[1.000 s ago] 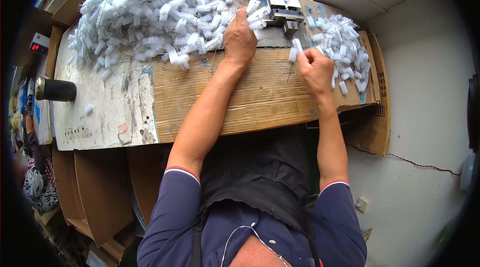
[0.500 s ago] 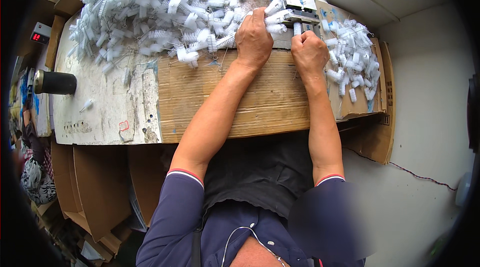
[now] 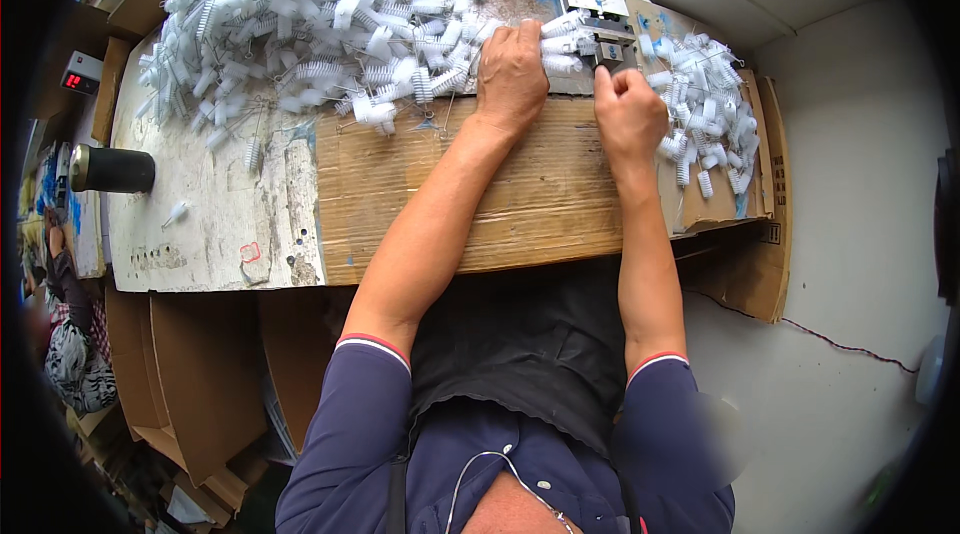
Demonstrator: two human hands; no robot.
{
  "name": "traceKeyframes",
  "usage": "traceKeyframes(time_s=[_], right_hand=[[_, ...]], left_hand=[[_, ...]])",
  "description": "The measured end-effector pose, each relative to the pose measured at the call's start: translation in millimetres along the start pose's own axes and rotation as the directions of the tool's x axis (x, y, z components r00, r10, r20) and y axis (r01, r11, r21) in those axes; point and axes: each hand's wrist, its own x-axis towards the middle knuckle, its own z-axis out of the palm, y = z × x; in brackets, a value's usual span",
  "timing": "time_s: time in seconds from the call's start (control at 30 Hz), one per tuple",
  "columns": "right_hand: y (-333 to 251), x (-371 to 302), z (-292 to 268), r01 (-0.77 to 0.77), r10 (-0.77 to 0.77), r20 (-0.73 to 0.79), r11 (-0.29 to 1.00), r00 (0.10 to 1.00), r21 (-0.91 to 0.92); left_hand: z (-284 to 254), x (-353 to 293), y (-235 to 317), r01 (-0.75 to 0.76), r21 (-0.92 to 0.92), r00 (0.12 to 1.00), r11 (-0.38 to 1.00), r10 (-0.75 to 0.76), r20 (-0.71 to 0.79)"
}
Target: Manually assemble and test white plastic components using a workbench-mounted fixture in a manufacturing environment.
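My left hand is closed around several small white bristle brushes, whose heads stick out to its right beside a metal clamp-like machine. My right hand is curled just below the machine, its thumb toward it. Whatever its fingers hold, if anything, is hidden. A large heap of the same brushes, with wire stems and loops, lies left of my left hand. To the right of my right hand is a smaller pile of brushes.
A cardboard sheet covers the middle of the worktable. At the left stand a dark jar, a single brush and a box with a red display. Cardboard boxes are below. Another person is at far left.
My right hand has drawn back from the machine, toward me and slightly right; the white brush seen at its fingertips there no longer shows. My left hand has shifted slightly right, still holding brushes.
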Motion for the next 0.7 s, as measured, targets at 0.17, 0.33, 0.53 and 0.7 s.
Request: traceKeyframes(time_s=[0.17,0.33,0.53,0.7], right_hand=[[11,-39,-26,0.069,-0.065,0.036,0.992,0.997,-0.109],[17,-53,-33,0.027,-0.015,0.106,0.994,0.994,-0.11],[33,-57,-29,0.029,-0.021,0.109,0.997,0.994,-0.074],[29,-51,-28,-0.051,0.039,0.125,0.994,0.991,0.095]], left_hand=[[-2,5,6,-0.076,0.009,0.993,0.997,0.075,0.088],[1,5,2,-0.083,0.037,0.994,0.996,0.08,0.07],[6,4,6,-0.163,0.12,0.983,0.979,0.151,0.106],[5,2,11,-0.196,0.215,0.972,0.957,0.16,0.174]])
